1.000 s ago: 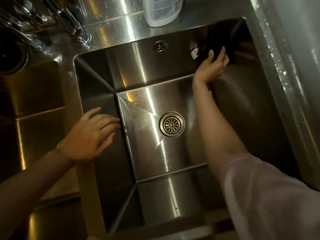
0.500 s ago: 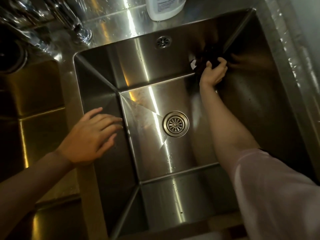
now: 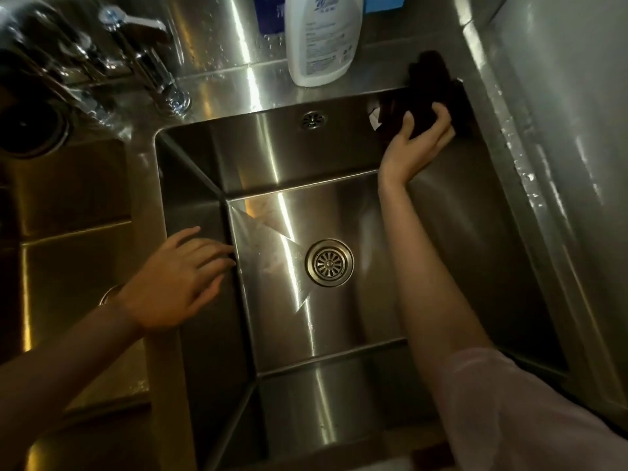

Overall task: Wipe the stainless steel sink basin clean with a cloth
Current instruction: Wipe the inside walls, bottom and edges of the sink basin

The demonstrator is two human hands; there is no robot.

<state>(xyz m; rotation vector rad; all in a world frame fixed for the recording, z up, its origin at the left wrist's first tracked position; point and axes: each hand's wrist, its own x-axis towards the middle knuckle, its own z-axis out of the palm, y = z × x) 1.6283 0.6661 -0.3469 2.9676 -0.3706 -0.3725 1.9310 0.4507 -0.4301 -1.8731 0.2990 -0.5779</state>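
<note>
Having climbed from the lower back wall, the right hand is gripping the dark cloth at the sink basin's far right corner while the left hand is resting spread-fingered on the rim, most walls seemingly awaiting wiping.

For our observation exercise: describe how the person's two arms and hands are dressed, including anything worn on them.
Both hands are bare, no gloves. The right hand has a bare forearm, with a loose pale pink sleeve covering the upper arm. The left hand has a bare forearm and a thin bracelet at the wrist.
</note>
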